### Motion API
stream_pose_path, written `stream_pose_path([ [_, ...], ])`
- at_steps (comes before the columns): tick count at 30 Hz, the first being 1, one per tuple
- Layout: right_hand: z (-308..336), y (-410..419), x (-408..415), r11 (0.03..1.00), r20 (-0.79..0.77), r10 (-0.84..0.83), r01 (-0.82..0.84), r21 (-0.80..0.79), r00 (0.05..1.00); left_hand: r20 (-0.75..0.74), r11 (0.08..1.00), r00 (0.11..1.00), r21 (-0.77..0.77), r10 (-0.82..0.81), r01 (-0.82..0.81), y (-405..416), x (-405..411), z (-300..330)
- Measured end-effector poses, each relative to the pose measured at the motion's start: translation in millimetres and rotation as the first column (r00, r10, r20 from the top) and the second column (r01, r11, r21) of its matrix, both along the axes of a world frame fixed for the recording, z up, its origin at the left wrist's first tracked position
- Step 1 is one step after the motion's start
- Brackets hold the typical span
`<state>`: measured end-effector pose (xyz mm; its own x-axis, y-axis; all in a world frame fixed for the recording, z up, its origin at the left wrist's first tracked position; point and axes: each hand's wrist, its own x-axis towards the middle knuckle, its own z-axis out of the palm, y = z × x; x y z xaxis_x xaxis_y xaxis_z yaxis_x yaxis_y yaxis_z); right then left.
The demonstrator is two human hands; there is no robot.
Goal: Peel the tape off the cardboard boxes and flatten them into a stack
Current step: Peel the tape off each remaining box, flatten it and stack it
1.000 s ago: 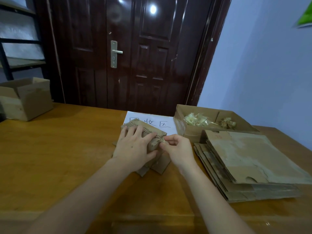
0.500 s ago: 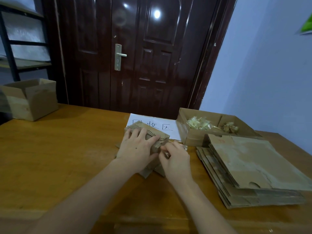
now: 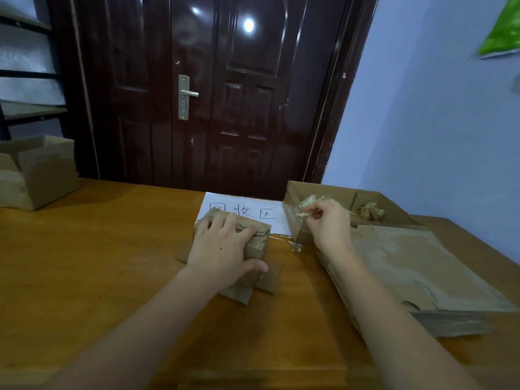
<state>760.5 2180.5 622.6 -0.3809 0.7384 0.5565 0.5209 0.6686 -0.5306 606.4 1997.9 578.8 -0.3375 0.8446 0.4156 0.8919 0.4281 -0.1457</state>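
1. Fingers (image 3: pixel 225 225) of the left hand (image 3: pixel 222 250) lie spread over the small cardboard box (image 3: pixel 257 243), thumb curled against its near side; right hand (image 3: pixel 327 220) pinches a peeled tape strip (image 3: pixel 301 213) at its fingertips.
2. Wooden table (image 3: pixel 98 263) carries that box at its middle.
3. Right of the box, a flattened cardboard stack (image 3: pixel 422 271).
4. Beyond the stack, an open scrap box (image 3: pixel 298 233) under the pinching hand.
5. Behind the box, a white paper sign (image 3: pixel 270 213).

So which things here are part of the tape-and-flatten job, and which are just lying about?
Job: small box under left hand; tape strip pinched by right hand; scrap box; flattened stack; open box.
Lying about: labelled paper; shelf; door.
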Motion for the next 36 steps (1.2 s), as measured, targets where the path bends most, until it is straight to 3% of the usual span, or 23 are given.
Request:
stream_pose_path([
  [7,14.7,60.4,-3.6,0.985,0.102,-0.153,0.16,-0.069,0.983,-0.005,0.999,0.999,0.019,-0.049,0.049,-4.5,-12.0,-3.5],
  [14,2.6,81.7,-16.9,0.982,0.327,-0.143,0.174,-0.067,0.934,0.019,0.998,0.999,0.033,-0.046,0.046,-8.0,-8.2,-5.7],
  [21,11.3,81.2,-22.0,0.984,0.679,-0.129,0.179,-0.004,0.723,0.018,0.997,0.999,0.051,-0.05,0.049,-7.2,-9.3,-7.6],
  [31,22.6,60.3,2.7,0.995,0.587,-0.094,0.101,0.022,0.804,0.022,0.998,0.999,0.033,-0.047,0.046,-9.8,-8.6,-6.7],
  [34,30.0,30.5,2.8,0.996,0.517,0.055,-0.084,0.032,0.854,0.074,0.997,0.994,0.014,-0.076,0.075,-13.3,-10.3,-3.0],
  [36,34.1,4.1,-0.2,0.969,0.501,0.222,-0.245,-0.021,0.836,0.095,0.994,0.99,0.025,-0.105,0.103,-16.4,-12.1,1.5],
])
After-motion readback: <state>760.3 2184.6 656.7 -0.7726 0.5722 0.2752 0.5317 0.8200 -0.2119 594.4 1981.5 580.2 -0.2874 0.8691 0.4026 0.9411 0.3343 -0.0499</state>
